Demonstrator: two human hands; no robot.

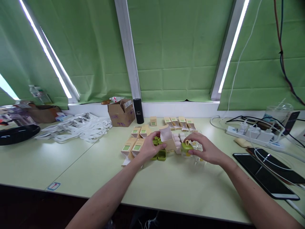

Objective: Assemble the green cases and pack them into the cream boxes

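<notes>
My left hand [152, 147] is closed on a small tan cardboard box [169, 144] whose pale flap stands up. In my right hand [205, 149], fingers and thumb pinch a small clear container with a green lid and a loop [186, 147], just right of the box. Small green square cups [161, 155] stand under and beside my left hand, partly hidden by it. Behind the box and the container are several pale pink rounded pieces [176, 140]. More clear containers [199, 156] stand beneath my right hand, partly covered.
Tan boxes with green labels [127, 148] lie left of my left hand, others [182, 122] farther back. A brown carton [121, 113] and black cylinder [138, 111] stand by the wall. White straps [78, 127] lie left; phones [264, 175] and a power strip [254, 135] lie right.
</notes>
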